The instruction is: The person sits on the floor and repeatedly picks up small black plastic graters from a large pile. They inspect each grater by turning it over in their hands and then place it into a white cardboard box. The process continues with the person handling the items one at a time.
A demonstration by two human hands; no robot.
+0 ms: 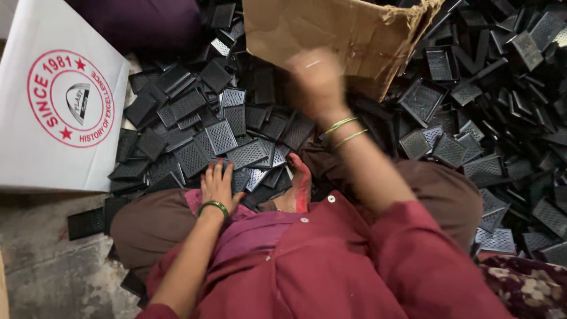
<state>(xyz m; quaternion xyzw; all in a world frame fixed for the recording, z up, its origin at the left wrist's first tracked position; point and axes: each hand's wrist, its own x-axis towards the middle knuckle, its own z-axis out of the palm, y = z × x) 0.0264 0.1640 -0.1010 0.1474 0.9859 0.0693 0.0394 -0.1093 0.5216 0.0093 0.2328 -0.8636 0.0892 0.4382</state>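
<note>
Left hand [217, 184] lies flat, fingers apart, on black grids [221, 137] beside the cardboard box [331, 29]; right hand [316, 77] blurs, grip unclear.

The left hand [217, 184] is seen low in the view, palm down with the fingers spread flat and pointing away from the body; a green bangle is worn on its wrist, and the bare forearm is angled back toward a dark red sleeve. The right hand [316, 80] is raised higher and further out, blurred, so its grip cannot be made out. Two thin green bangles are worn on the right wrist.
</note>
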